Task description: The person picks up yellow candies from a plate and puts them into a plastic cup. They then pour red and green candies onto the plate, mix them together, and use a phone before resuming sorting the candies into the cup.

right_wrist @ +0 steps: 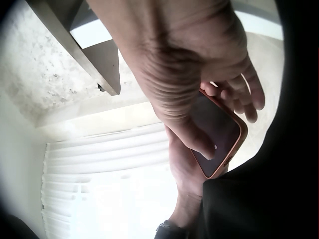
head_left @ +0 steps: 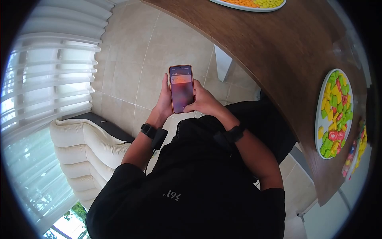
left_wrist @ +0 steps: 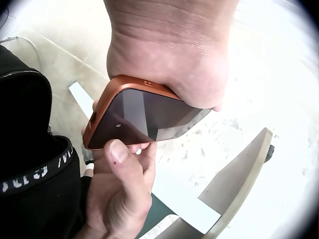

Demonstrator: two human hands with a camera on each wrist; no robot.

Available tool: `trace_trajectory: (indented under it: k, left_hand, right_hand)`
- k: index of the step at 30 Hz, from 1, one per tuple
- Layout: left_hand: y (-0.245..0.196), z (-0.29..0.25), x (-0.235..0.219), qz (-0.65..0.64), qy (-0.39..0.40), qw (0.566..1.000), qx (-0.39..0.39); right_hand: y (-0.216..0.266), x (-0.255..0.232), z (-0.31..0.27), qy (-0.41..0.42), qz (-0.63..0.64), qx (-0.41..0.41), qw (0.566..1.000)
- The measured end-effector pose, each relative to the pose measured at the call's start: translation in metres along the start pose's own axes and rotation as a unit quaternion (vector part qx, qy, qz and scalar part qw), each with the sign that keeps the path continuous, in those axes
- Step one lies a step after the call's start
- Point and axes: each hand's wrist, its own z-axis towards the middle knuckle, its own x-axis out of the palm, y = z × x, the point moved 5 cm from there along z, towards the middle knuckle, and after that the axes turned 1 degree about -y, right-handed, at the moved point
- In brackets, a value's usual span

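Observation:
A smartphone [head_left: 182, 93] in an orange case stands upright in front of the person's body, its lit lock screen facing up. My left hand [head_left: 164, 102] holds it from the left side and below, thumb along the left edge. From the right, my right hand [head_left: 207, 102] grips the lower right edge, its thumb lying over the bottom of the screen. The left wrist view shows the right thumb [left_wrist: 118, 154] in front of the phone and fingertips behind its edge. In the right wrist view the thumb hides part of the screen [right_wrist: 217, 124]. Most left fingers are hidden behind the phone.
A curved wooden table [head_left: 278, 51] runs along the right. On it are a plate of wrapped candies [head_left: 318, 131] and, at the top edge, a plate of orange and yellow pieces [head_left: 254, 8]. A cream cushioned seat [head_left: 79, 147] and white curtains [head_left: 59, 71] are at left.

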Motion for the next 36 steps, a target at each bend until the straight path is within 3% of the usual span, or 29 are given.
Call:
trace_trajectory:
  k: [25,27,34,36]
  left_hand:
    - [0.004,-0.003,-0.003,-0.051,0.006,0.999,-0.007]
    - [0.005,-0.002,-0.005,-0.064,0.032,0.997,-0.014]
    - [0.004,-0.003,-0.006,-0.065,0.015,0.998,-0.002]
    - [0.003,-0.005,-0.001,-0.07,0.073,0.995,-0.004]
  right_hand:
    - [0.003,0.001,0.001,-0.007,-0.069,-0.001,0.998]
    - [0.007,0.002,-0.001,0.002,-0.051,-0.008,0.999]
    - [0.001,0.001,0.001,0.035,-0.037,0.013,0.999]
    - [0.007,-0.003,-0.001,0.003,0.044,-0.03,0.999]
